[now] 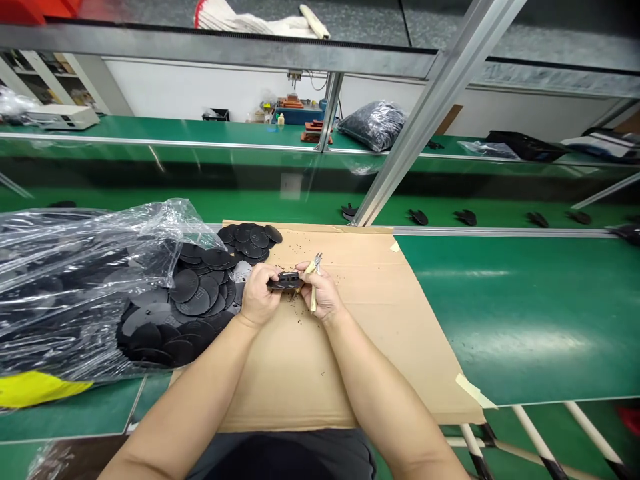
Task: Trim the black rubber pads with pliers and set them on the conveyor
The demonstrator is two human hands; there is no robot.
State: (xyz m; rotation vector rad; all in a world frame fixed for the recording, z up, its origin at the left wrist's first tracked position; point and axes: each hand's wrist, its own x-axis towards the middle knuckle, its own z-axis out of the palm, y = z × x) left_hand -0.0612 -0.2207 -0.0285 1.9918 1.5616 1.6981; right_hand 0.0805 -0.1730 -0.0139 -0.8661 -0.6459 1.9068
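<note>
My left hand (260,297) is closed on the edge of a black plastic part (287,281), holding it above the cardboard sheet (390,333). Across from it, my right hand (324,297) grips a pair of nippers (314,299) with pale yellow handles, jaws pointing up and away. Fingers of that same hand also meet the part's right side. Tiny black scraps lie scattered on the cardboard around and below both hands. Left of my left hand is a heap of black plastic discs (194,300), and a smaller pile of discs (250,240) sits behind it.
A clear plastic bag (90,267) of black discs covers the left of the green bench. Beyond the cardboard, black parts (466,217) lie spaced along a green belt. A slanted metal post (425,127) rises behind the cardboard. A glove (250,20) rests on the shelf above.
</note>
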